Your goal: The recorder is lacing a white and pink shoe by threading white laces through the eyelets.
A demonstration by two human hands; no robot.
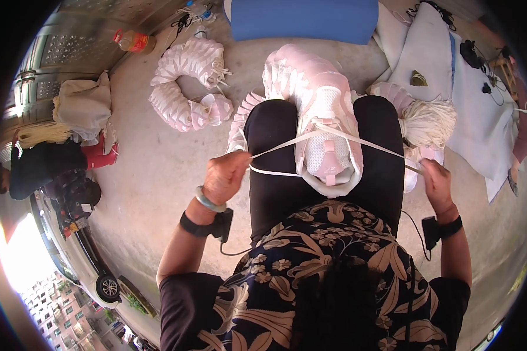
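A pink and white sneaker (328,153) rests between my knees, its heel opening toward me. Its white shoelace (284,144) crosses over the tongue and is drawn out taut to both sides. My left hand (225,175) is closed around one end, left of the shoe. On the other side my right hand (437,178) pinches the opposite end. Beyond the sneaker, a curved row of nested pink shoe pieces (298,67) leads away from its toe. A thick bundle of white laces (430,121) hangs beside my right knee.
On the concrete floor ahead lies a curled row of pale pink shoe uppers (173,96). A blue mat (301,22) lies at the far side, with white sheeting (480,117) to the right. A bottle (133,41) stands far left. Another person (47,167) sits at left, near a parked car (79,257).
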